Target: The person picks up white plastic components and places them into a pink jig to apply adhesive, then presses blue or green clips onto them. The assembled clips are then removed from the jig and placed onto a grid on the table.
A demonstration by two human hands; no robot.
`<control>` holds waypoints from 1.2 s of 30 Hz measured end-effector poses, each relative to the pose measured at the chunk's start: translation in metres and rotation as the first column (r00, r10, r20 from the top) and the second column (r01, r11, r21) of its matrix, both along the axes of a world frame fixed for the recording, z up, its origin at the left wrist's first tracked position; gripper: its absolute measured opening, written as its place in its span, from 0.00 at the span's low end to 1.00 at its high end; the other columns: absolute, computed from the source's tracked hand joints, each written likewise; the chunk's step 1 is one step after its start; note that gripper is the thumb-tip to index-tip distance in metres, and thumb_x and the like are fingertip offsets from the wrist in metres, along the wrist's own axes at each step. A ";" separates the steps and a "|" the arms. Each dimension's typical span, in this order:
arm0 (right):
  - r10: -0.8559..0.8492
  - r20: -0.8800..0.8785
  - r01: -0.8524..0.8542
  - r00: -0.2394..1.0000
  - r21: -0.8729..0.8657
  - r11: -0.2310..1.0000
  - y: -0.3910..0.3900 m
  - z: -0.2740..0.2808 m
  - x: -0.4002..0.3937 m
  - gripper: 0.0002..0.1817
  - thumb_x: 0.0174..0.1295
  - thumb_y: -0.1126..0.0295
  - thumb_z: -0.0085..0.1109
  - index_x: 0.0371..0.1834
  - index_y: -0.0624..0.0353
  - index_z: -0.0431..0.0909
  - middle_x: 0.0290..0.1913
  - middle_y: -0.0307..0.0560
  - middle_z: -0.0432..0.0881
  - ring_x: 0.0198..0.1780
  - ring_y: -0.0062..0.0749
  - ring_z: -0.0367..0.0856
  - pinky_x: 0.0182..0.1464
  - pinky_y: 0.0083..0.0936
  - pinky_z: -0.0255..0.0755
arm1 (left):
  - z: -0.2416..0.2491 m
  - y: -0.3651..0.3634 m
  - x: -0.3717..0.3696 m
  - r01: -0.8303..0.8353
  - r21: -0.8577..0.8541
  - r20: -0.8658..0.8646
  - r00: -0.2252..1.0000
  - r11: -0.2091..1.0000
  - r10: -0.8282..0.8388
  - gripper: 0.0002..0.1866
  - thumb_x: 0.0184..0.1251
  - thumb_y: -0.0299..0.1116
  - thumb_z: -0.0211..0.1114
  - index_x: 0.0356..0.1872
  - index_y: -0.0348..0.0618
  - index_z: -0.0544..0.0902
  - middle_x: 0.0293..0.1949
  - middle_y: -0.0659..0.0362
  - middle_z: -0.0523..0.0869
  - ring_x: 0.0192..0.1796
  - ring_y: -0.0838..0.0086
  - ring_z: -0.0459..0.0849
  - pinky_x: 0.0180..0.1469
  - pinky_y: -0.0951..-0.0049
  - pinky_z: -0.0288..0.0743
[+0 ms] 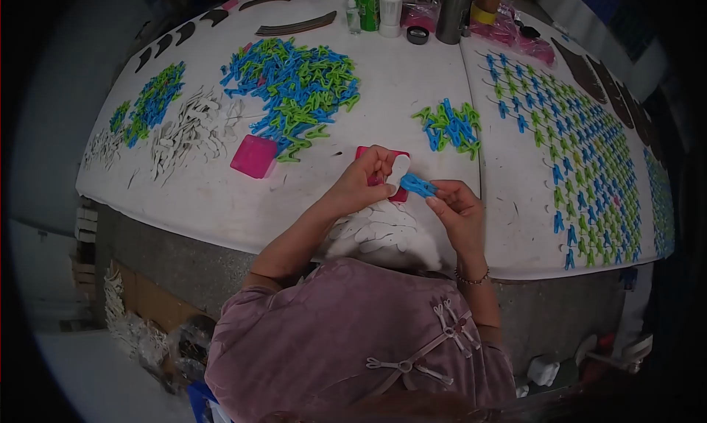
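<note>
My left hand is closed on a flat white piece with rounded ends, pinched between thumb and fingers. My right hand grips a blue clothespin by its handle end, and the clothespin's jaws meet the edge of the white piece. Partly hidden beneath both hands is a pink-red square block. Closer to my body, flat white pieces lie in an overlapping pile at the table's front edge. Beyond my right hand sits a small heap of blue and green clothespins.
A large clothespin heap spreads across the middle left, beside a pink block. Thin white strips lie further left. Rows of clothespins cover the right table. Bottles and a dark flask stand at the back.
</note>
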State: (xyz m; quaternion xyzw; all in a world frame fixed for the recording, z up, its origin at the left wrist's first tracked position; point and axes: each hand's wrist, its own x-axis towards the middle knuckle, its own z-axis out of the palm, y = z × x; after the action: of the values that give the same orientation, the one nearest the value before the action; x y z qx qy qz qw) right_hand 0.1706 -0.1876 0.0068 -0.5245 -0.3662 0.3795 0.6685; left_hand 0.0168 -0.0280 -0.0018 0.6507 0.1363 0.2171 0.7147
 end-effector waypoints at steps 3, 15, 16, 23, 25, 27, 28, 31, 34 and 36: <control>0.022 0.011 -0.022 1.000 0.005 1.000 0.002 0.002 -0.002 0.15 0.58 0.79 0.64 0.48 0.65 0.76 0.42 0.45 0.84 0.45 0.22 0.81 0.49 0.19 0.74 | -0.001 -0.001 0.000 -0.004 0.034 -0.025 1.000 0.999 0.005 0.22 0.51 0.20 0.62 0.48 0.42 0.68 0.34 0.68 0.69 0.36 0.87 0.68 0.43 0.83 0.66; -0.098 0.032 0.095 0.995 0.069 0.993 -0.007 -0.016 0.015 0.10 0.63 0.74 0.61 0.46 0.62 0.75 0.37 0.36 0.79 0.35 0.14 0.72 0.38 0.12 0.67 | 0.000 0.001 0.000 -0.066 0.238 -0.026 0.997 0.969 0.074 0.27 0.53 0.23 0.67 0.55 0.44 0.69 0.44 0.63 0.73 0.42 0.81 0.70 0.46 0.80 0.69; -0.175 0.045 0.172 0.984 0.060 0.983 -0.018 -0.013 0.025 0.10 0.63 0.74 0.61 0.46 0.62 0.75 0.37 0.36 0.79 0.35 0.14 0.72 0.38 0.12 0.67 | -0.004 0.007 -0.003 -0.096 0.247 -0.031 0.994 0.964 0.107 0.28 0.54 0.23 0.68 0.56 0.44 0.69 0.46 0.63 0.74 0.43 0.80 0.71 0.48 0.79 0.69; -0.557 0.251 0.605 0.791 -0.193 0.772 -0.128 -0.037 0.081 0.12 0.70 0.64 0.52 0.36 0.61 0.78 0.32 0.35 0.78 0.33 0.15 0.73 0.36 0.16 0.69 | -0.048 0.038 -0.064 -0.352 0.282 -0.121 0.910 0.893 0.397 0.15 0.61 0.24 0.61 0.50 0.43 0.74 0.43 0.65 0.76 0.41 0.82 0.72 0.47 0.81 0.66; -0.632 0.109 0.636 0.767 -0.264 0.725 -0.158 -0.042 0.092 0.14 0.71 0.62 0.50 0.37 0.62 0.77 0.31 0.36 0.78 0.32 0.17 0.74 0.37 0.17 0.71 | -0.060 0.035 -0.079 -0.377 0.269 -0.126 0.898 0.886 0.421 0.13 0.62 0.24 0.60 0.48 0.43 0.74 0.41 0.65 0.76 0.40 0.83 0.71 0.46 0.82 0.66; -0.772 0.066 0.750 0.632 -0.302 0.588 -0.182 -0.050 0.106 0.14 0.70 0.61 0.50 0.38 0.62 0.78 0.29 0.36 0.77 0.30 0.18 0.75 0.35 0.18 0.72 | -0.068 0.029 -0.086 -0.519 0.167 -0.212 0.812 0.838 0.544 0.09 0.64 0.25 0.59 0.45 0.42 0.75 0.37 0.66 0.75 0.37 0.85 0.71 0.41 0.83 0.65; -0.818 0.004 0.782 0.576 -0.294 0.549 -0.190 -0.052 0.115 0.14 0.69 0.61 0.52 0.37 0.62 0.77 0.26 0.36 0.77 0.26 0.20 0.76 0.33 0.20 0.74 | -0.063 0.023 -0.086 -0.510 0.165 -0.211 0.818 0.844 0.535 0.09 0.64 0.25 0.59 0.45 0.42 0.75 0.37 0.66 0.75 0.37 0.85 0.71 0.41 0.83 0.65; -0.877 -0.072 0.816 0.476 -0.337 0.471 -0.206 -0.055 0.138 0.14 0.69 0.61 0.52 0.36 0.62 0.77 0.24 0.37 0.77 0.22 0.21 0.76 0.31 0.22 0.78 | -0.051 0.007 -0.089 -0.489 0.209 -0.304 0.791 0.847 0.531 0.06 0.64 0.26 0.60 0.41 0.42 0.75 0.34 0.66 0.75 0.34 0.85 0.71 0.38 0.83 0.65; -0.893 -0.117 0.825 0.435 -0.347 0.447 -0.211 -0.056 0.151 0.13 0.68 0.63 0.51 0.34 0.63 0.76 0.23 0.40 0.77 0.20 0.21 0.75 0.28 0.23 0.80 | -0.052 0.002 -0.094 -0.432 0.215 -0.389 0.784 0.876 0.483 0.06 0.64 0.27 0.61 0.41 0.42 0.75 0.32 0.67 0.75 0.33 0.86 0.71 0.35 0.84 0.64; -0.900 -0.128 0.832 0.416 -0.347 0.433 -0.212 -0.058 0.156 0.13 0.69 0.63 0.51 0.33 0.63 0.75 0.23 0.39 0.76 0.20 0.21 0.75 0.28 0.24 0.80 | -0.051 -0.001 -0.099 -0.372 0.185 -0.403 0.816 0.910 0.415 0.10 0.58 0.26 0.66 0.40 0.41 0.76 0.35 0.63 0.77 0.37 0.79 0.75 0.40 0.78 0.68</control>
State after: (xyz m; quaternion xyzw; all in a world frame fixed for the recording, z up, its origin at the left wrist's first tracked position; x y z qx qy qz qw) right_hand 0.3269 -0.3998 -0.0516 -0.6481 0.1104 0.0890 0.7483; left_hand -0.0825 -0.0293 -0.0533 0.6742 0.4124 0.2163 0.5733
